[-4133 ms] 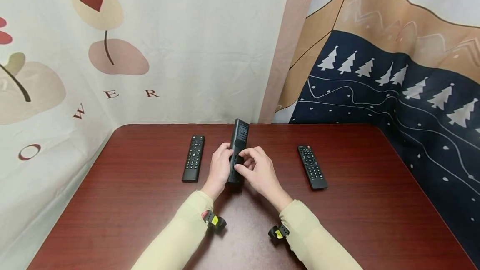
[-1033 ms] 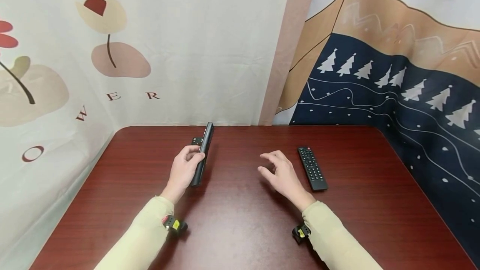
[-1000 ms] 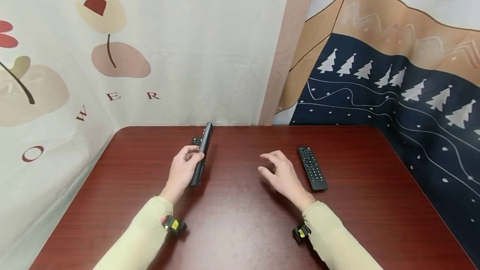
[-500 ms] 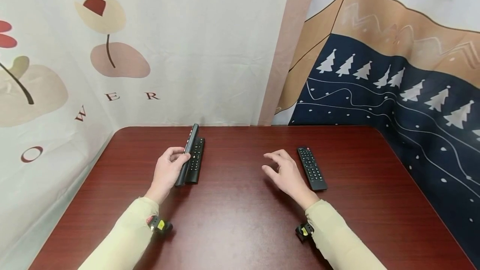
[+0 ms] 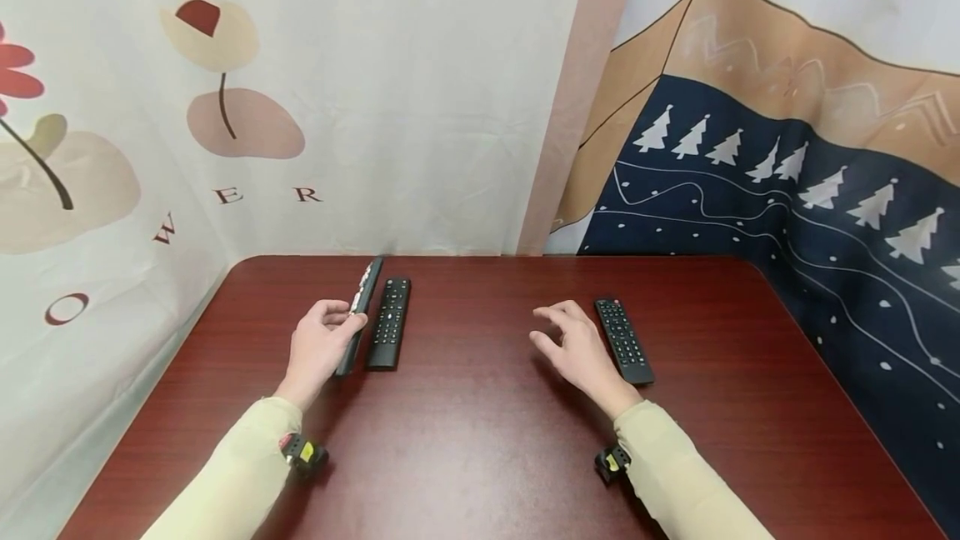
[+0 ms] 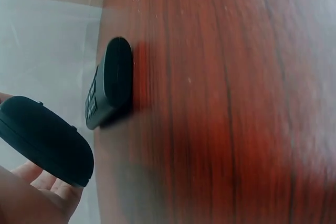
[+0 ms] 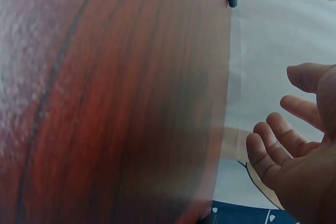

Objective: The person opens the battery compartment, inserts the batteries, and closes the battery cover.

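Observation:
My left hand (image 5: 318,348) grips a black remote control (image 5: 363,297) by its sides, thumb on the near side, fingers behind. It is tipped on edge with its buttons facing left. In the left wrist view the end of this held remote (image 6: 47,140) shows dark and rounded, raised off the tabletop. Just right of it, a second black remote (image 5: 389,323) lies face up on the table. My right hand (image 5: 581,352) hovers with relaxed, parted fingers and holds nothing. Close beside that hand lies a third remote (image 5: 624,340), with a red button at its far end.
The reddish-brown wooden table (image 5: 480,457) reaches back to a pale printed curtain (image 5: 420,107). A navy and tan curtain (image 5: 750,215) hangs along the right side. A small camera is strapped to each wrist.
Both hands were on the held remote at first; the right hand let go and moved right. The left hand carried the remote left, past the second remote, tilting it on edge.

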Demonstrator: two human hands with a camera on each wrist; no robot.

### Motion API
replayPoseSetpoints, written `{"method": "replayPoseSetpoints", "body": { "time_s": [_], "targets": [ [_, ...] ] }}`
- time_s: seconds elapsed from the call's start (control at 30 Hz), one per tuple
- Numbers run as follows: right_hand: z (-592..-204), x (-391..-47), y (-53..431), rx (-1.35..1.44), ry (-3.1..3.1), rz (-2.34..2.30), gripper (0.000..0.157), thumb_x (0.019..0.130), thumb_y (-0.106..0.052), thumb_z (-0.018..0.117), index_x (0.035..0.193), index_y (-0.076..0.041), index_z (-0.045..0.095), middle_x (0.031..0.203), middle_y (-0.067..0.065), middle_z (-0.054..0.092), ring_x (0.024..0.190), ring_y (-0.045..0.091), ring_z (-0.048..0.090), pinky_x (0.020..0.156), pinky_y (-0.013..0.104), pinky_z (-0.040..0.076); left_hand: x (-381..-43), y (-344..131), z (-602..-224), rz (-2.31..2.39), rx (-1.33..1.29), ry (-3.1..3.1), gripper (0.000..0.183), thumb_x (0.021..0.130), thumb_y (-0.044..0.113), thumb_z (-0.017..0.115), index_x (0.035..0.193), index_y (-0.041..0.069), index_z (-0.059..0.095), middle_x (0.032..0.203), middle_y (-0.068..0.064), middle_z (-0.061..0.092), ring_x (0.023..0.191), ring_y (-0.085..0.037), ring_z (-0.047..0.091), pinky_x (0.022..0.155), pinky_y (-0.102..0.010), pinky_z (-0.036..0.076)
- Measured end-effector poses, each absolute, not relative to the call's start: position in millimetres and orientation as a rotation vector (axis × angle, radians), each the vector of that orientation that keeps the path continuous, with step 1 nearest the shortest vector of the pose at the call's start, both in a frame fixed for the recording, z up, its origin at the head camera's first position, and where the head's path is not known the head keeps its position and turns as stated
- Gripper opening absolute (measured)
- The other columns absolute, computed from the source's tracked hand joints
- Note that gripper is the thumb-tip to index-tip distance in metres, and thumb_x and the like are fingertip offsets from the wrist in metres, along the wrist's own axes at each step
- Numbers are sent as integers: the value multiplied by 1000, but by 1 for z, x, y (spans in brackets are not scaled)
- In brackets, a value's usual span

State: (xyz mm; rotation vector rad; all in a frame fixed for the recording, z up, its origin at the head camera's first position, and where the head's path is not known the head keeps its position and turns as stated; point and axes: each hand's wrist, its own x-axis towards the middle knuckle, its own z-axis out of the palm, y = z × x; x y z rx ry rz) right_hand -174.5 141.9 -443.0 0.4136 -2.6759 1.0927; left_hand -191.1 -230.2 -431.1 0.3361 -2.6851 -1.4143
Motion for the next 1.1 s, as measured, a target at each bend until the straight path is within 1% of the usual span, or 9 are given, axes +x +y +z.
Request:
{"method": "replayPoseSetpoints", "body": {
  "time_s": [0.17, 0.27, 0.57, 0.8, 0.93, 1.1],
  "targets": [
    [-443, -176, 145, 409, -2678, 1083, 36, 91, -12, 77, 126, -2, 71, 115, 12, 63, 92, 25, 62, 81, 41, 56, -191, -238, -432, -1326, 355, -2732, 48, 96, 30, 68, 131, -2, 58, 122, -26, 67, 110, -39, 65, 88, -42, 50],
    [-444, -178, 147, 405, -2682, 1075, 36, 92, -13, 77, 126, -2, 71, 115, 13, 63, 92, 25, 62, 82, 42, 56, -192, -241, -432, -1290, 361, -2760, 51, 96, 32, 67, 133, -2, 56, 124, -27, 66, 110, -39, 64, 88, -46, 51],
    [-441, -178, 151, 381, -2692, 1041, 36, 92, -14, 77, 126, -2, 71, 115, 14, 63, 97, 28, 62, 85, 45, 56, -194, -247, -435, -1230, 398, -2827, 58, 95, 35, 67, 137, -2, 51, 130, -27, 61, 112, -39, 59, 90, -50, 51],
    [-439, -181, 156, 368, -2699, 989, 36, 92, -14, 77, 126, -3, 71, 115, 13, 63, 101, 29, 63, 88, 46, 55, -196, -250, -437, -1168, 428, -2848, 60, 94, 34, 70, 136, -4, 51, 128, -28, 60, 110, -40, 58, 90, -52, 51],
    [-438, -183, 160, 360, -2700, 981, 36, 92, -15, 77, 125, -3, 71, 115, 13, 62, 100, 29, 62, 87, 46, 54, -196, -251, -438, -1130, 429, -2859, 61, 93, 33, 72, 136, -5, 50, 127, -29, 60, 110, -41, 57, 91, -54, 50],
    [-437, -183, 164, 368, -2688, 970, 35, 92, -14, 77, 125, -2, 71, 114, 14, 63, 100, 31, 62, 86, 47, 54, -198, -252, -440, -1065, 415, -2869, 63, 90, 31, 75, 134, -7, 50, 125, -30, 60, 108, -42, 58, 90, -55, 49]
  ]
}}
